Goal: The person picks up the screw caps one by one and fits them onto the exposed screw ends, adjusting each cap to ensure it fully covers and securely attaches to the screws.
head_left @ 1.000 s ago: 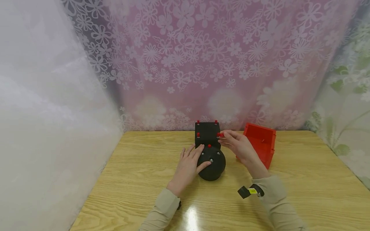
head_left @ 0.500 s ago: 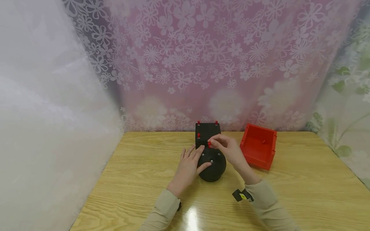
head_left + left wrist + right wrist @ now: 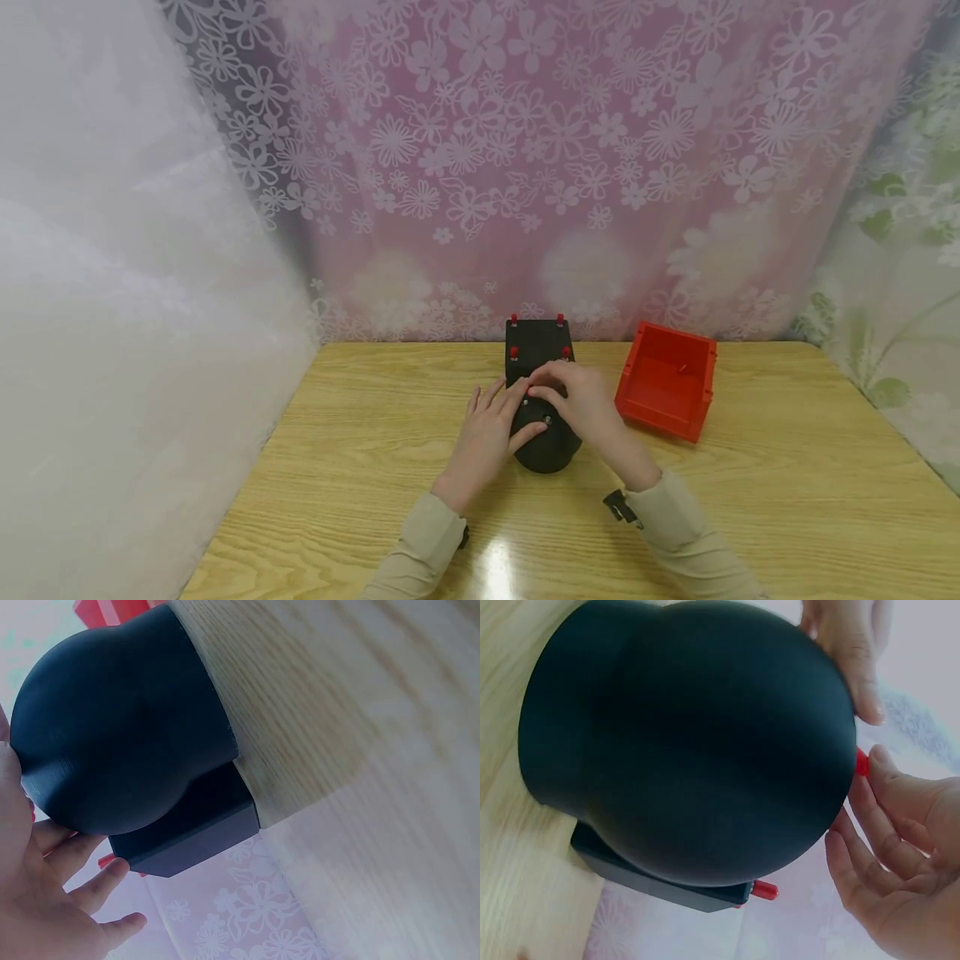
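A black dome (image 3: pixel 543 457) stands on the table in front of a black block (image 3: pixel 538 335), which carries small red caps (image 3: pixel 514 352) on studs at its corners. My left hand (image 3: pixel 480 437) rests on the dome's left side, fingers and thumb spread nearly straight. With thumb and fingertips, my right hand (image 3: pixel 592 408) pinches a red cap (image 3: pixel 862 762) against the top of the dome. Uncapped metal studs (image 3: pixel 547 420) show on the dome between my hands. Part of the dome's upper right is hidden by my right hand.
To the right sits a red open bin (image 3: pixel 667 379), tilted slightly, with one small piece visible inside. The wooden table (image 3: pixel 360 467) ends at a flowered pink curtain (image 3: pixel 465 208) behind the block.
My right hand has moved left and down with the red cap, from beside the block's front right corner to the dome's top. My left hand has stayed in place.
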`<state>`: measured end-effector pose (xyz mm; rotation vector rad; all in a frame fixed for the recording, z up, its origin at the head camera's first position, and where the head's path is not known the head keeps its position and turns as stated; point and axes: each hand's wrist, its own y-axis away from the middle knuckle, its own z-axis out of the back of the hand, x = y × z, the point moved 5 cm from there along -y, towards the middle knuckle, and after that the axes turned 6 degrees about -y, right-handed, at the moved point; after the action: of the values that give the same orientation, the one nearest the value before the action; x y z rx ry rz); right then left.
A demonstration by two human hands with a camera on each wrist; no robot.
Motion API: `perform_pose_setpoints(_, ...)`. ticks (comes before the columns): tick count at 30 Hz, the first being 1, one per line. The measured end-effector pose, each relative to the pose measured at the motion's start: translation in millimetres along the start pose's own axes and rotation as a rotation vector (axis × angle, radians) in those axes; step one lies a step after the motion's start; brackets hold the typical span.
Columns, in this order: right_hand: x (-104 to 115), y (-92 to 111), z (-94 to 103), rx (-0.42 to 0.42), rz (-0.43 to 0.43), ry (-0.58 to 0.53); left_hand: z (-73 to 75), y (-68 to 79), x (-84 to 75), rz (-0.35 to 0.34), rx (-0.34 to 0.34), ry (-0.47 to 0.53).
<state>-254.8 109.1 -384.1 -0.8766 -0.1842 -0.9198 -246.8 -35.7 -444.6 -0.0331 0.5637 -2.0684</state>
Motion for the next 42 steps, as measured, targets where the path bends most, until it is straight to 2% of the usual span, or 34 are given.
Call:
perform_pose_setpoints(4, 4.9, 0.7, -3.7, 0.005, 0.096, 0.099, 1.6, 0.7, -1.4, -0.003, -0.002, 0.011)
perform_pose_setpoints(9, 7.0, 3.0, -8.1, 0.023, 0.171, 0.147, 3.4, 1.2, -2.7, -0.014, -0.012, 0.006)
perform_pose_setpoints(17, 10.9, 4.2, -6.9, 0.03, 0.188, 0.154, 1.6, 0.3, -1.4, -0.005, -0.003, 0.017)
perform_pose_setpoints(27, 14.7, 4.8, -10.1, 0.009, 0.256, 0.273, 2.2, -0.5, -0.5, -0.001, -0.001, 0.005)
perform_pose_setpoints(42, 17.2, 6.7, -11.2, -0.03, 0.243, 0.241, -0.3, -0.3, 2.4, 0.011, 0.013, 0.021)
